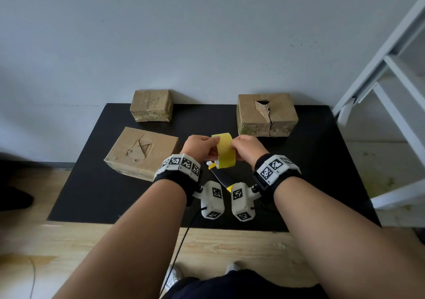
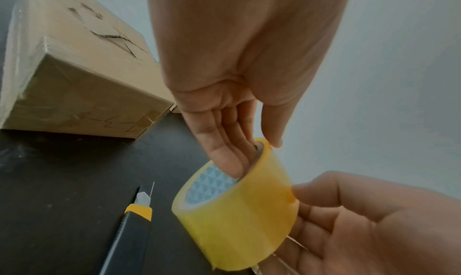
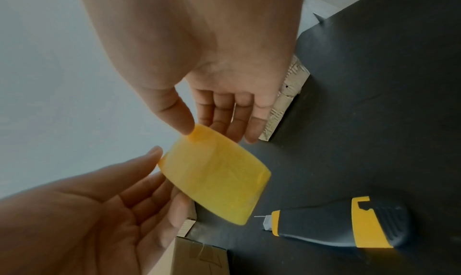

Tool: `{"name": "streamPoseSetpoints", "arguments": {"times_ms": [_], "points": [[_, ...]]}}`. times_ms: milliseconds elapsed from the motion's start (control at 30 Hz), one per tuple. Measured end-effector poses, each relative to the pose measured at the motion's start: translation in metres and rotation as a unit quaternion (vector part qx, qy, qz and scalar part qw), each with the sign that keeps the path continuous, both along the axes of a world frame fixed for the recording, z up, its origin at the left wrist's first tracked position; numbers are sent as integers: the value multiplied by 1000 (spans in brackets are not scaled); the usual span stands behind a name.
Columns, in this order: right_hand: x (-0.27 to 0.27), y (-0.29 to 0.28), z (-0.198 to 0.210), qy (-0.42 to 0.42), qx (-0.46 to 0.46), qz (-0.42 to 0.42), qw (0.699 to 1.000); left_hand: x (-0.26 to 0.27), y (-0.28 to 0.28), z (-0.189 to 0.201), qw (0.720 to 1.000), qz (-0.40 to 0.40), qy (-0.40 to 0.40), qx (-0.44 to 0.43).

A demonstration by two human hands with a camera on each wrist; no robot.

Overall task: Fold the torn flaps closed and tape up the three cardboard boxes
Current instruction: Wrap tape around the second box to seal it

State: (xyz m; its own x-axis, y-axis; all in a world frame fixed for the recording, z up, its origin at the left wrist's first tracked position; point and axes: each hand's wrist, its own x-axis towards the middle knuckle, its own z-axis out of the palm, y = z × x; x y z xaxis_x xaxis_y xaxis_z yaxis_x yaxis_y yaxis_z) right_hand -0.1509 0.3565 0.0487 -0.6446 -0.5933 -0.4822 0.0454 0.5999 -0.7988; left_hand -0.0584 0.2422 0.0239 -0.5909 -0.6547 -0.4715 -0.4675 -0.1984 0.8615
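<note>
**Both hands on the tape roll, boxes not yet sealed**

Head view: the tape roll (image 1: 226, 151) is held up on edge over the black mat (image 1: 322, 172), in the middle of the three boxes. The left hand (image 1: 199, 145) and right hand (image 1: 248, 147) pinch it from either side. Left of the roll lies the near box (image 1: 142, 152), its torn flaps lying roughly flat but untaped. Beyond that one sits the far-left box (image 1: 151, 108), and right of the roll the holed box (image 1: 266, 114), its top gaping.

Left wrist view: the left hand's fingers (image 2: 224, 157) reach into the roll's core, thumb on the outer rim. The utility knife (image 2: 132, 226) lies on the mat just below the roll, blade out.

Right wrist view: the right thumb (image 3: 174, 115) presses the roll's edge, the fingers spread behind.

The roll looks light, stiff and slick, so hooking the core is probably the safe hold while a nail hunts for the free end. The cardboard seems soft at the tears; press flaps down gently near their creases.
</note>
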Motion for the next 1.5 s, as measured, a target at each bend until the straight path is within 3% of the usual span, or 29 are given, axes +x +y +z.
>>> {"name": "streamPoseSetpoints", "arguments": {"times_ms": [200,467,733,1067,1500], "points": [[-2,-2,-2,-1,10,-13,1000,6,3,1,996,-83,-27,-30],[-3,-6,0,-17,14,-14,1000,7,5,2,997,-62,5,-38],[-3,-1,-5,18,19,28,999,3,4,3,1000,-30,-4,-5],[-10,-7,-3,13,-15,-18,1000,-1,8,7,989,-118,-56,-74],[-13,-3,-7,-1,-24,-6,1000,-7,8,11,996,-64,-38,-41]]}}
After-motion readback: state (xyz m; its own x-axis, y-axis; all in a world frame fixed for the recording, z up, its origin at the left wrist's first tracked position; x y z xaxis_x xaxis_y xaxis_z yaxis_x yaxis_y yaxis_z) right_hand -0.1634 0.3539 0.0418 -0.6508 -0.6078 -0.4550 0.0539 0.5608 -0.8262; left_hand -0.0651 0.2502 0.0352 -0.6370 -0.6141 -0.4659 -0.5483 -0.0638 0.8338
